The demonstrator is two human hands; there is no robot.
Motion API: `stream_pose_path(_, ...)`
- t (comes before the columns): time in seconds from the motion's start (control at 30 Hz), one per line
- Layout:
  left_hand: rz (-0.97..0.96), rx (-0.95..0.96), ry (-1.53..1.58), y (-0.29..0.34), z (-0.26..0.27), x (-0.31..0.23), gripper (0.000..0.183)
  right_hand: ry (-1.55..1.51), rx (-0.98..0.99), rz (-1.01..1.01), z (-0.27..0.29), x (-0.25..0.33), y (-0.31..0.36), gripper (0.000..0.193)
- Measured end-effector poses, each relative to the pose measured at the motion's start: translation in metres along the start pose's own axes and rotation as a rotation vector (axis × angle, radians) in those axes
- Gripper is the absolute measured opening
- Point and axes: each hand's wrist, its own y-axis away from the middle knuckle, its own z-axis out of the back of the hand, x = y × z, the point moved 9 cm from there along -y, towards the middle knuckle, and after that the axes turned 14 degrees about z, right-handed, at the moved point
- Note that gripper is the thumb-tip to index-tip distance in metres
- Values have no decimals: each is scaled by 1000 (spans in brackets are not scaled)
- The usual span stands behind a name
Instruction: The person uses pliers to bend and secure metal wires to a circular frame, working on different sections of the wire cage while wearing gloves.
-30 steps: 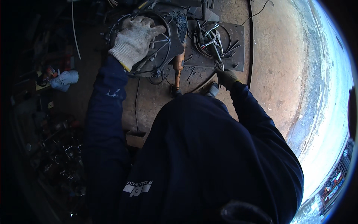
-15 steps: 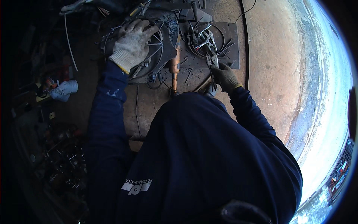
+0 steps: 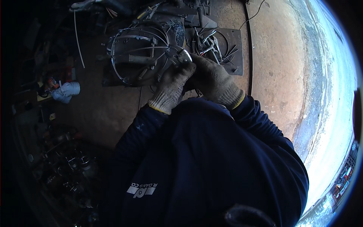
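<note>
A round cage of metal rod (image 3: pixel 112 56) is tilted up over the work surface, its ribs meeting near a shiny rounded metal piece (image 3: pixel 185 56). My left hand (image 3: pixel 174 82), in a grey knit glove, is closed on the cage at this end, thumb against the shiny piece. Close beside it, my gloved right hand (image 3: pixel 218 77) is also closed, fingertips at the same spot. What the right fingers hold is hidden behind the gloves. Just beyond the right hand, locking pliers (image 3: pixel 215 44) lie on a dark metal plate (image 3: pixel 237 62).
A coil of wire (image 3: pixel 227 38) and several short rods surround the pliers. Dark metal chips (image 3: pixel 177 32) are piled behind the cage. A pale cloth bundle (image 3: pixel 66 92) lies at the left. A dark strip (image 3: pixel 250 45) crosses the brown floor on the right.
The cage has been tilted up and its ribbed end is now near my body. My left hand has moved right and nearer, meeting my right hand. The pliers in my right hand are out of sight.
</note>
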Motion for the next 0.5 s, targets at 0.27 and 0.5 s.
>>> stream_pose_path(0.27, 509, 118, 396, 2, -10, 41, 39, -62, -120, -51, 1, -16, 21, 67)
stream_pose_path(0.5, 496, 176, 584, 3, -15, 36, 34, 305, 38, -154, 25, -25, 9, 80)
